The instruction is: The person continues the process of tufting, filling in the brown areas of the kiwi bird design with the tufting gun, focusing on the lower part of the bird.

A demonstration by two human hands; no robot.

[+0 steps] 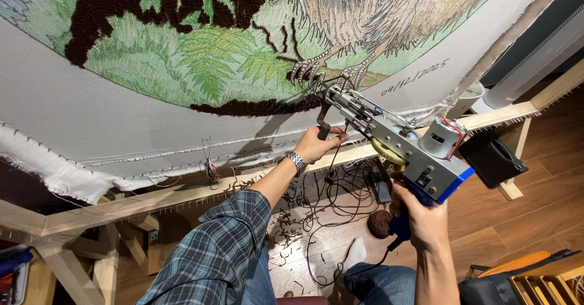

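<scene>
A metal tufting gun (398, 144) with a blue base points its needle into the stretched white cloth (121, 116), at a dark brown tufted strip (255, 106) below a printed green leaf and bird-feet design. My left hand (317, 144), with a metal wristwatch and a plaid sleeve, grips the gun's front handle. My right hand (420, 217) is closed around the blue rear grip. A small motor (441, 138) with red wires sits on top of the gun.
The cloth is pinned on a wooden frame (182, 192). A brown yarn ball (381, 223), black cables (331, 207) and yarn scraps lie on the wood floor. A black box (491, 158) sits at the frame's right. A white fan base (471, 95) stands behind.
</scene>
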